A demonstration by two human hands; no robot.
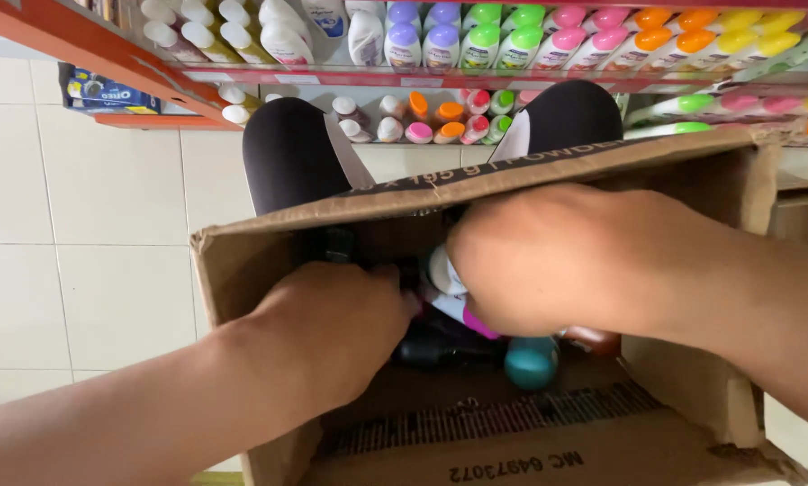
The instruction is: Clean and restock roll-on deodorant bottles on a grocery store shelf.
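Observation:
An open brown cardboard box (242,270) sits in front of me, held against my black-clad knees (287,153). Both my hands reach down into it. My left hand (332,328) is curled among dark bottles at the box's left side; its fingers are hidden. My right hand (548,261) closes over a white bottle with a pink cap (449,288). A teal-capped bottle (530,362) and a black bottle (440,346) lie at the bottom of the box.
Red store shelves (89,45) above hold rows of white bottles with purple, green, pink, orange and yellow caps (512,40). A lower shelf carries small bottles (422,121). White floor tiles (89,252) spread to the left.

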